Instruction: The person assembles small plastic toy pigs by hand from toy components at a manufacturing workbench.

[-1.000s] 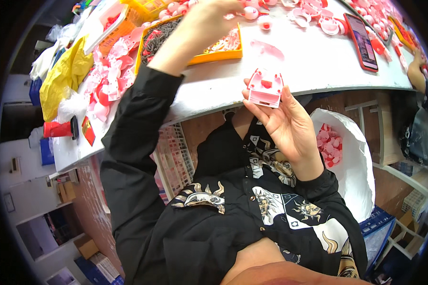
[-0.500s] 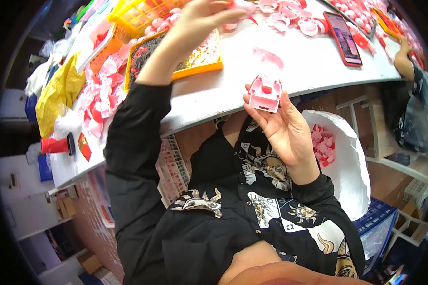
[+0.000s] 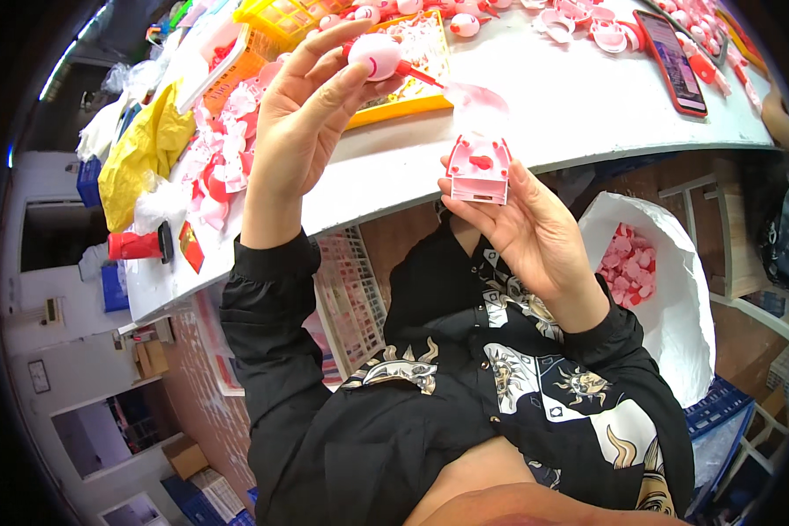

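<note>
Raised over the table, my left hand (image 3: 294, 131) pinches a round pink plastic piece (image 3: 373, 58) with a thin red stick pointing right. Near the table's front edge, my right hand (image 3: 539, 228) holds a pink plastic shell (image 3: 479, 171) between thumb and fingers. Its open inside faces up and shows small red parts, with a pale pink flap (image 3: 479, 107) spread beyond it. The two pieces are apart. Behind my left hand lies a yellow tray (image 3: 403, 107) of small parts, partly hidden by the hand.
A phone (image 3: 672, 63) lies at the far right, near loose pink parts (image 3: 579, 22). Pink pieces (image 3: 228, 149) and a yellow bag (image 3: 145, 162) are at the left. Below the table edge stands a white sack (image 3: 688, 298) holding pink parts. Another person's arm (image 3: 778, 118) shows at right.
My left hand has come back from the far side of the table toward me, bringing the round pink piece. My right hand still holds the shell in nearly the same place.
</note>
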### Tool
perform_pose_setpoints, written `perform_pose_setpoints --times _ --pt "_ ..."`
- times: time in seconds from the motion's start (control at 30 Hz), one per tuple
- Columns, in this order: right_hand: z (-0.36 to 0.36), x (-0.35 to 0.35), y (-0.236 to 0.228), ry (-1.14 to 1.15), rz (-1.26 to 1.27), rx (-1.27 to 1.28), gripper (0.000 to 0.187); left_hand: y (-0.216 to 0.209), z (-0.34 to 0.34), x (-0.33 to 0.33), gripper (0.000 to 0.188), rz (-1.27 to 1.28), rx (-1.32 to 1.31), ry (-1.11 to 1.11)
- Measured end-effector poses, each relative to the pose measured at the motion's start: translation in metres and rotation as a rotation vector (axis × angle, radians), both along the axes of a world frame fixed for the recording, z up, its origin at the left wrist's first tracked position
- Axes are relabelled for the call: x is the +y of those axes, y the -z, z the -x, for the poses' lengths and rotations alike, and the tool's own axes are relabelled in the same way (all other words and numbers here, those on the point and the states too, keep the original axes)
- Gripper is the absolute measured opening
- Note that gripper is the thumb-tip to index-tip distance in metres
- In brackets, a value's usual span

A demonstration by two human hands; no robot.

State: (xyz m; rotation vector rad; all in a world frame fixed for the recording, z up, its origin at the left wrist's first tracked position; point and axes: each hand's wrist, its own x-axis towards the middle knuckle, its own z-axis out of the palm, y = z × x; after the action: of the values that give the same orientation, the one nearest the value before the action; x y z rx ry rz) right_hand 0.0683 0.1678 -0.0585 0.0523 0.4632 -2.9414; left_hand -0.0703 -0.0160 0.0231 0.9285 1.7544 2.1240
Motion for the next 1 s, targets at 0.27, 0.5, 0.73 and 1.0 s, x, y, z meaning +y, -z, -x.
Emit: perform_pose_setpoints --times 0.27,0.5,0.73,1.0 --pt "-0.005 -0.007 0.003 -0.066 -0.051 0.033 0.052 0.008 -0.014 -0.004 0.035 0.133 0.099 -0.09" --pt "-0.005 -0.005 0.005 -0.089 -0.051 0.036 0.053 0.01 -0.018 -0.001 0.037 0.155 0.111 -0.105" --pt "-0.003 -0.007 0.01 -0.09 -0.047 0.036 0.052 0.01 -0.029 0.0 0.04 0.187 0.149 -0.12" --pt "-0.005 0.001 0.013 0.034 -0.076 -0.009 0.047 0.012 -0.042 -0.064 0.034 -0.123 -0.126 -0.154"
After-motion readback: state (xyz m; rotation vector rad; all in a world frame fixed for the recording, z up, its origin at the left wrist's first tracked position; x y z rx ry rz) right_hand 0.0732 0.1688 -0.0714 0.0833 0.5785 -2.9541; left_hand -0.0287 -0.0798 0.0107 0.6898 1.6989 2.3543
